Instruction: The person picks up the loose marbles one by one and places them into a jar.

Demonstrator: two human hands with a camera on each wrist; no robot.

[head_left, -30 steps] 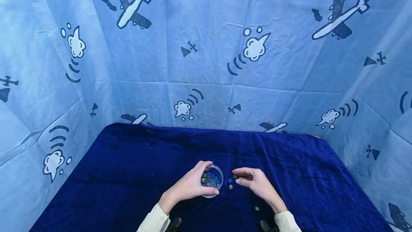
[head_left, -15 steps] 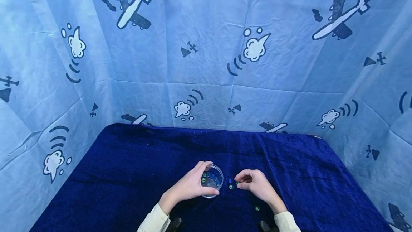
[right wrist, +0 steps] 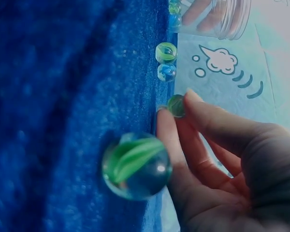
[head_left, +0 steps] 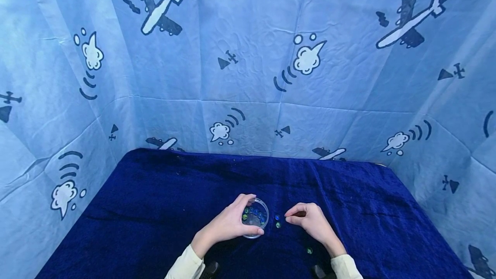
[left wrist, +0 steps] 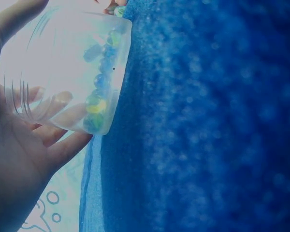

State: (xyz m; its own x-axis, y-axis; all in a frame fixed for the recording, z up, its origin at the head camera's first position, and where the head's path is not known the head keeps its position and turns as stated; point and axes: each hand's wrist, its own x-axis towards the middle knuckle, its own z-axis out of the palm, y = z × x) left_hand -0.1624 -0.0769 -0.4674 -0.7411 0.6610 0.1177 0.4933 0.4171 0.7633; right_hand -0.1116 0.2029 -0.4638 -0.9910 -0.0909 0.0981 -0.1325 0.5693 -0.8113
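My left hand point(head_left: 226, 222) holds a clear plastic jar point(left wrist: 63, 58) around its side, thumb in front and fingers behind. Several blue and green-yellow marbles point(left wrist: 100, 79) lie at the bottom of the jar. To the right of it, my right hand point(head_left: 311, 222) pinches a green marble point(right wrist: 176, 106) between thumb and fingertips; the head view mostly hides that marble. Between the jar and the right hand, a blue marble point(head_left: 277, 217) and a green-swirled marble point(head_left: 278, 225) sit close together on the cloth.
One more green-swirled marble point(head_left: 309, 250) lies nearer the body, below the right hand, and looms large in the right wrist view. Dark blue velvety cloth point(head_left: 186, 184) covers the table. A light blue curtain point(head_left: 248, 81) printed with planes hangs around the back and sides.
The right fingers have closed on the green marble beside the blue one and drawn it slightly right, away from the pair. The left hand and jar have stayed still.
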